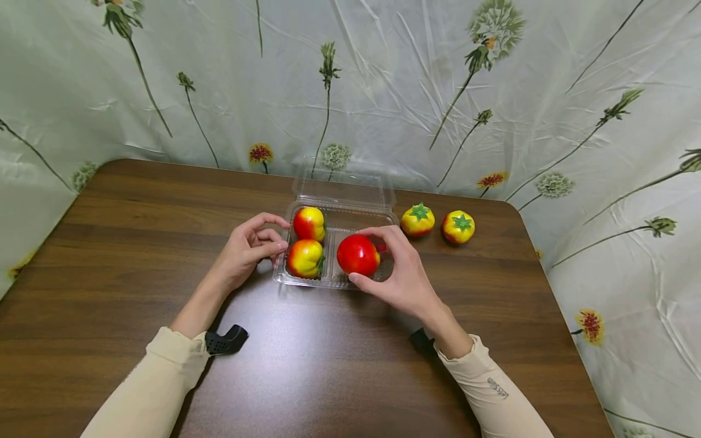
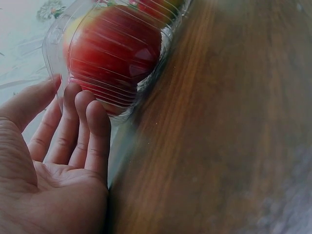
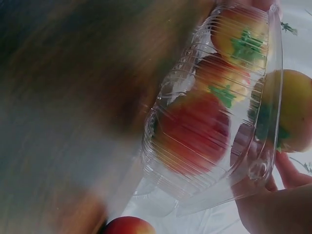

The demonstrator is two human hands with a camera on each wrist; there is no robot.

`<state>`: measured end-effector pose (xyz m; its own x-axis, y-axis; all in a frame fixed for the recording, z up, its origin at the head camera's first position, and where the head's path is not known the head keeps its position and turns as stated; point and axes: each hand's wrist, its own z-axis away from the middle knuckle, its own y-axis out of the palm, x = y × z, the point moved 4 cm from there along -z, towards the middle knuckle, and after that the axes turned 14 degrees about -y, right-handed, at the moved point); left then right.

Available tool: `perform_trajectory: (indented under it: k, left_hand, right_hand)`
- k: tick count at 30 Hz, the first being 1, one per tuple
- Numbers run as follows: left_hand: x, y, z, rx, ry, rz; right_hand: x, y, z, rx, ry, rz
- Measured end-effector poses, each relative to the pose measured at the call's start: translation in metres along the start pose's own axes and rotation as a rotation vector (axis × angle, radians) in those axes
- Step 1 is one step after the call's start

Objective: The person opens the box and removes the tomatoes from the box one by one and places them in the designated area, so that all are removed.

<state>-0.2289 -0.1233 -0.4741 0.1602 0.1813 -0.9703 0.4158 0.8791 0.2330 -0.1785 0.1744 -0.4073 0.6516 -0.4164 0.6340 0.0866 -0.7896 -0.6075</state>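
Two glossy red-and-yellow fruits (image 1: 305,258) sat just right of the left grip (image 1: 249,246), inside a thin, ribbed container (image 1: 331,281) of clear plastic. Its lid (image 1: 347,182) lay open beyond both grips. Between thumb and fingers, the right grip (image 1: 402,274) pinched a smooth, round fruit (image 1: 357,255) over the container — red on top, yellow around its green leaf. Another red fruit (image 3: 195,131) showed through the ribbing, below the right grip. Past that grip's knuckles, two squat fruits (image 1: 458,227) with star-shaped leaves rested on the wood-grained table (image 1: 164,243).

The left grip's fingers were parted and loosely bent, tips at the container's left edge — palm turned toward it. The right grip arched, its back upward. Cream cloth sleeves (image 1: 148,389) bunched behind both wrists.
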Motion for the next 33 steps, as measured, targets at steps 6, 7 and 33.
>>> perform_trajectory:
  k: [6,7,33]
  left_hand:
    - [-0.0005,0.0003,-0.0001,0.002,0.001,0.004]
    - [-0.0006,0.0004,-0.0001,0.003,0.001,0.005]
    - [-0.0002,-0.0004,-0.0003,0.003,-0.005,0.003]
  right_hand:
    - [-0.0008,-0.0025,0.0007,-0.053,0.018,-0.007]
    - [-0.0007,-0.0030,0.0008,-0.063,0.019,-0.004]
    - [-0.0056,-0.0100,0.0007,-0.148,0.001,0.026]
